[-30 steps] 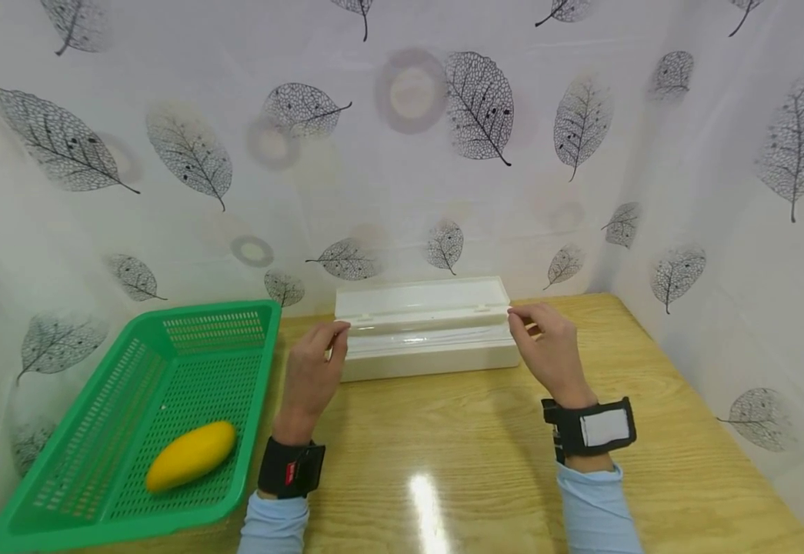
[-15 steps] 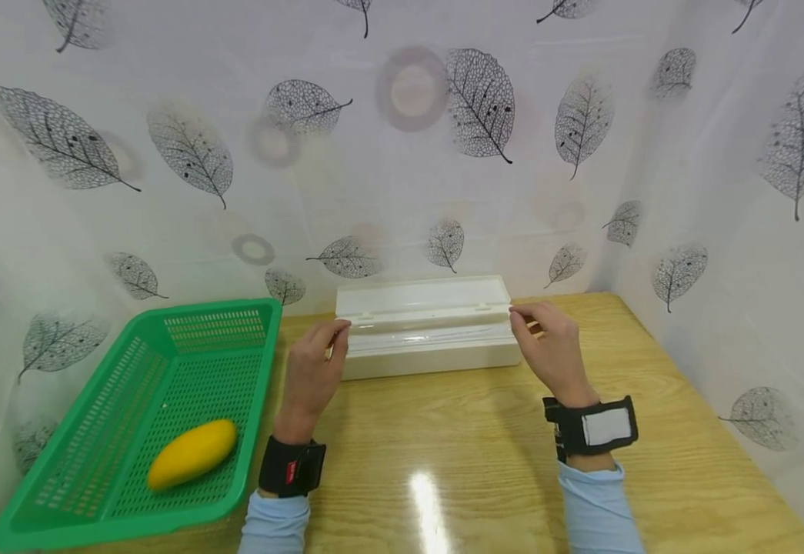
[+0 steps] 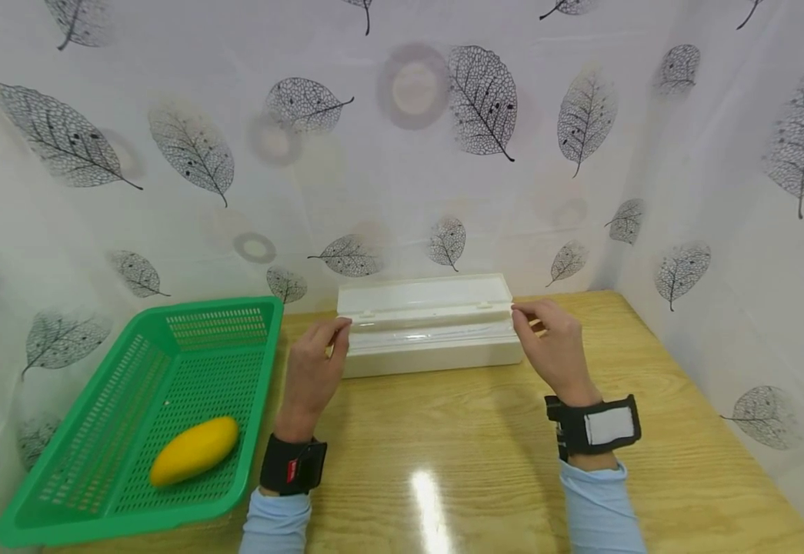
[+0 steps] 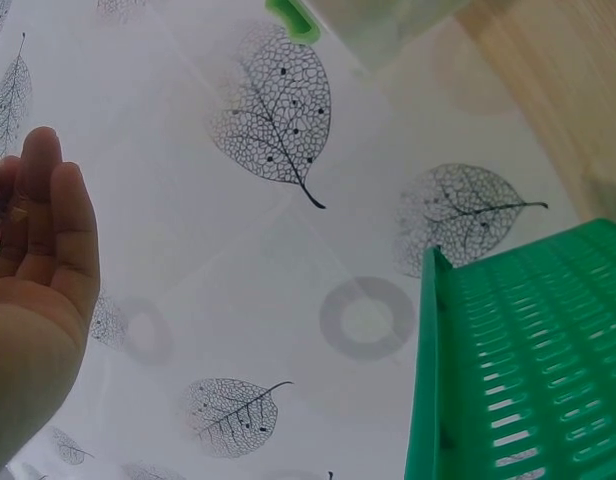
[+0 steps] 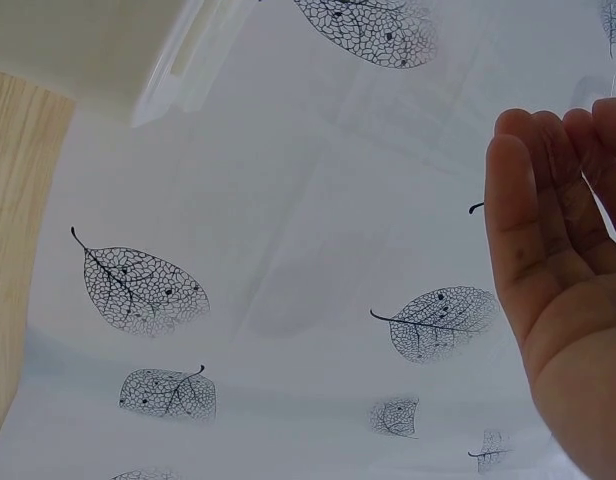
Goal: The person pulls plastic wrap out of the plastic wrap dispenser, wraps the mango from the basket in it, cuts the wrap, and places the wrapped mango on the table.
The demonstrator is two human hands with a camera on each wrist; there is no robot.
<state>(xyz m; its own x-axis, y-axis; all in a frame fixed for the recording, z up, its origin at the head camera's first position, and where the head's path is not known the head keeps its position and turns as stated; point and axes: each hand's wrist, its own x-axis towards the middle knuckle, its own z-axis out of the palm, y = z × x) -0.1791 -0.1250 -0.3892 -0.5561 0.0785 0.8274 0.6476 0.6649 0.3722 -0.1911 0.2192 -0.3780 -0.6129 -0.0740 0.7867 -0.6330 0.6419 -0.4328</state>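
A long white cling film dispenser (image 3: 436, 358) stands at the back of the table, its lid (image 3: 422, 292) raised. Shiny clear cling film (image 3: 417, 336) shows in its opening. My left hand (image 3: 313, 373), at the dispenser's left end, pinches thumb against fingers on a film edge; a clear scrap glints at those fingertips in the left wrist view. At the right end my right hand (image 3: 555, 342) pinches likewise, with its fingers (image 5: 528, 200) bent in the right wrist view. Between the hands the film is too transparent to trace clearly.
A green plastic basket (image 3: 258, 415) stands left of my left forearm, with a yellow mango (image 3: 195, 452) lying in it. Behind the wooden table (image 3: 443, 446) hangs a white leaf-print curtain (image 3: 388, 177), close behind the dispenser.
Both hands keep their pinch at the dispenser's ends. The whole view shifts slightly; nothing else visibly moves.
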